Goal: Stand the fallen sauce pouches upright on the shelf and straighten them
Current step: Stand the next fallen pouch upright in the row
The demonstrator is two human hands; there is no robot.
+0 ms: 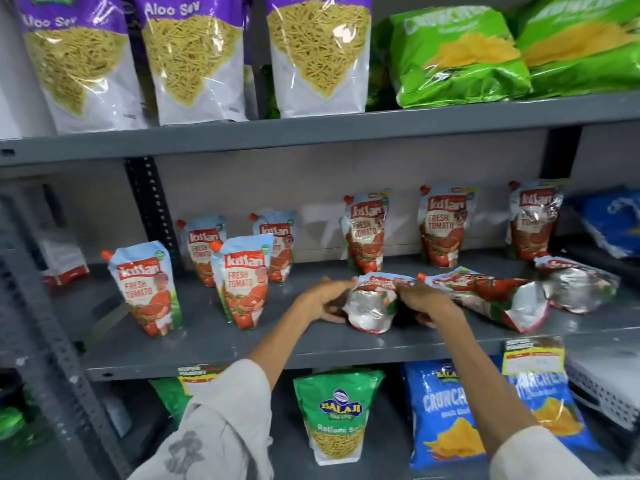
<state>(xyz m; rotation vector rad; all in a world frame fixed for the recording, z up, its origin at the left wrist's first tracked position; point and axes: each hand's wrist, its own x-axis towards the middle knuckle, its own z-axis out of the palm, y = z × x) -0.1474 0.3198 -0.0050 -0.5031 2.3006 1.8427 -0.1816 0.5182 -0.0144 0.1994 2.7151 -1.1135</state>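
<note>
On the grey middle shelf (242, 344) several red-and-blue tomato sauce pouches stand upright, such as one at front left (145, 289) and one at the back (365, 233). Three pouches lie on their sides with silver bases toward me. My left hand (325, 299) and my right hand (420, 299) both grip the nearest fallen pouch (372, 306), one on each side. A second fallen pouch (491, 296) lies just right of it, a third (578, 284) farther right.
Noodle-snack bags (194, 60) and green chip bags (460, 57) fill the shelf above. Below hang a green snack bag (337, 414) and blue chip bags (446, 417). A perforated grey upright (59, 341) stands at left. Price tags (533, 355) hang off the shelf edge.
</note>
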